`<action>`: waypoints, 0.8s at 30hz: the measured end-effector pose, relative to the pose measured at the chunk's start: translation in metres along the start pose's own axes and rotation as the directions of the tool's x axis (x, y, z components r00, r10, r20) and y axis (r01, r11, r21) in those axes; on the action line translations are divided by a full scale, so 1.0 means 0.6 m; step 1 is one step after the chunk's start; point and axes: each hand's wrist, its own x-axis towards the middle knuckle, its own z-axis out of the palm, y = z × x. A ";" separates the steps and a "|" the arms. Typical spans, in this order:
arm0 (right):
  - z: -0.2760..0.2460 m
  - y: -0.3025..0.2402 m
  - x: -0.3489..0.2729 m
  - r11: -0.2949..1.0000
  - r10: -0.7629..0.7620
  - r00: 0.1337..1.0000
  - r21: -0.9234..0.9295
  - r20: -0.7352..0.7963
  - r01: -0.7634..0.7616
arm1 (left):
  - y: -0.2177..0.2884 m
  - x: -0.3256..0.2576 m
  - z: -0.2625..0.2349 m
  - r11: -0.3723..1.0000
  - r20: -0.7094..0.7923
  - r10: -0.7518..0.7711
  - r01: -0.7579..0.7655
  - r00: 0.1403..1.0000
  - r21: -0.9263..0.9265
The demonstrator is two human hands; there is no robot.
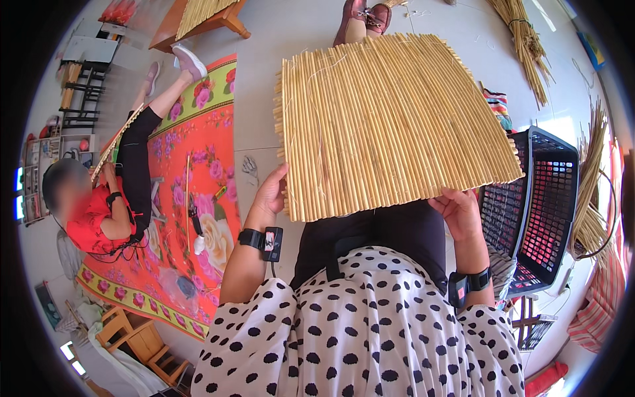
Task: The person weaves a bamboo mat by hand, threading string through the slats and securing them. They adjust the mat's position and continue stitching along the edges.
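Observation:
A roughly square mat of straw-coloured stalks [390,126], laid side by side, rests across my lap. Its stalk ends are uneven along the edges, and a thin loose thread lies over its upper left part. My left hand [271,190] grips the mat's left edge near the lower corner, fingers partly hidden behind it. At the near edge, toward the right corner, my right hand [458,210] pinches the mat between thumb and fingers. Both wrists wear dark bands with small devices.
A dark plastic basket [546,212] stands at my right, with stalk bundles [589,198] behind it and another bundle [522,40] on the floor ahead. On the left, a co-worker [112,205] sits on a red floral mat [211,178], holding a similar stalk piece. A wooden table [221,23] stands far left.

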 end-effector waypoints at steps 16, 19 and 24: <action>-0.005 0.012 -0.005 0.985 -0.080 0.996 0.150 -0.044 0.086 | -0.012 -0.060 0.033 0.993 0.239 0.116 -0.108 0.964 -0.046; -0.024 0.020 -0.015 0.984 -0.075 0.997 0.161 -0.016 0.077 | -0.031 -0.076 0.032 0.993 0.208 0.113 -0.106 0.972 -0.044; -0.016 0.019 -0.016 0.960 -0.156 0.986 0.225 -0.060 0.166 | -0.043 -0.089 0.041 0.987 0.170 0.159 -0.157 0.973 -0.023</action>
